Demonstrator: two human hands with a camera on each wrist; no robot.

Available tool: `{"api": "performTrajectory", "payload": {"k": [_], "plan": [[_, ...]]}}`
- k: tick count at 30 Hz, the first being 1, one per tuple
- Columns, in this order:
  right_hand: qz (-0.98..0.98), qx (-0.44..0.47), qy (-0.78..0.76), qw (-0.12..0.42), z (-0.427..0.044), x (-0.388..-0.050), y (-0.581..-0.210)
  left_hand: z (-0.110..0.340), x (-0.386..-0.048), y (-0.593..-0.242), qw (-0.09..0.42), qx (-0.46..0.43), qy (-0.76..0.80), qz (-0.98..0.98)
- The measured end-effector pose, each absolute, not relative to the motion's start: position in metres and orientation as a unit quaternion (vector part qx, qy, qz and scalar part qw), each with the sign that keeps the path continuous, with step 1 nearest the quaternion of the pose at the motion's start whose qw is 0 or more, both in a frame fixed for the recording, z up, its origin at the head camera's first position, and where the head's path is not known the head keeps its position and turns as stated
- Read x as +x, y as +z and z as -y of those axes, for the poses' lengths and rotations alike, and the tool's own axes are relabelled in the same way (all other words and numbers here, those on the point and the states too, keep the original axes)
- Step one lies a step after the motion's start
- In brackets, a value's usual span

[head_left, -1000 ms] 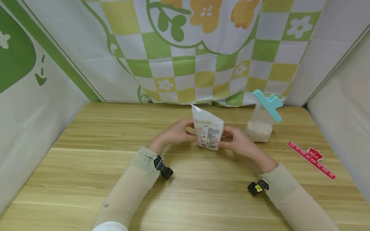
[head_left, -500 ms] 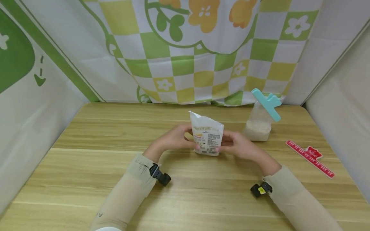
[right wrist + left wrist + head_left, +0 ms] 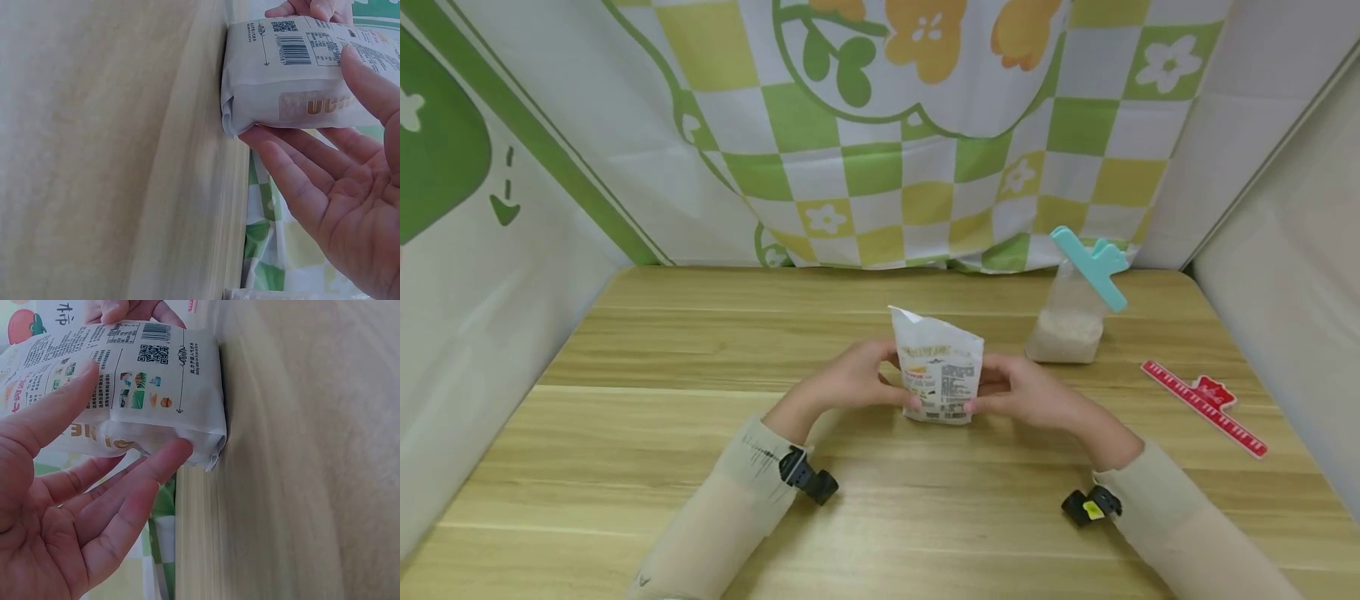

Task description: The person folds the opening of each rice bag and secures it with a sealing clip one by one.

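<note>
A white printed packet (image 3: 938, 375) stands upright at the middle of the wooden table, its top edge sloping down to the right. My left hand (image 3: 861, 379) holds its left side, with the thumb on the printed front. On the opposite side my right hand (image 3: 1033, 392) grips it the same way. In the left wrist view, the packet (image 3: 169, 375) has its bottom against the tabletop, and a QR code shows on its face. A barcode is visible on the packet (image 3: 294, 50) in the right wrist view. Both hands' fingers reach round behind it.
A clear bag of pale grains (image 3: 1066, 329), topped by a turquoise clip (image 3: 1093, 268), stands behind and right of my right hand. A red clip (image 3: 1206, 407) lies on the table (image 3: 625, 467) farther right. A checked cloth (image 3: 872, 183) hangs at the back edge.
The packet has moved toward me across the table, with both hands still holding it. The turquoise-clipped bag and the red clip have stayed in place.
</note>
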State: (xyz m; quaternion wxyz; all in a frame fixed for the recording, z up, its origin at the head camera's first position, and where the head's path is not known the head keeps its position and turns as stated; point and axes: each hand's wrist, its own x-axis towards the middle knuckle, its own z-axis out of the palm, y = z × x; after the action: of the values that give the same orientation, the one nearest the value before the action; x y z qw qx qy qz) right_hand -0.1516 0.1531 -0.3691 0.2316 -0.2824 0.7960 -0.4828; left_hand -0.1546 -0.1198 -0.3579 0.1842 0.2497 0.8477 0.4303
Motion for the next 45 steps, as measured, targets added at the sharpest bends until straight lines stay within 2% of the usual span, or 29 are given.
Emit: {"api": "performTrajectory", "payload": {"k": [12,27,39,45], "plan": [[-0.801,-0.307,-0.461,0.227,-0.158,-0.138,-0.370,0.117,-0.137,-0.357,0.193,0.258,0.435,-0.841],[-0.788,-0.303,-0.472,0.255,-0.163,-0.116,-0.370,0.114,-0.112,-0.354,0.205,0.263,0.437,-0.836],[-0.780,-0.295,-0.477,0.277,-0.166,-0.110,-0.368,0.116,-0.108,-0.351,0.216,0.292,0.431,-0.826],[-0.775,-0.288,-0.488,0.280,-0.167,-0.108,-0.368,0.124,-0.109,-0.339,0.219,0.286,0.418,-0.834]]}}
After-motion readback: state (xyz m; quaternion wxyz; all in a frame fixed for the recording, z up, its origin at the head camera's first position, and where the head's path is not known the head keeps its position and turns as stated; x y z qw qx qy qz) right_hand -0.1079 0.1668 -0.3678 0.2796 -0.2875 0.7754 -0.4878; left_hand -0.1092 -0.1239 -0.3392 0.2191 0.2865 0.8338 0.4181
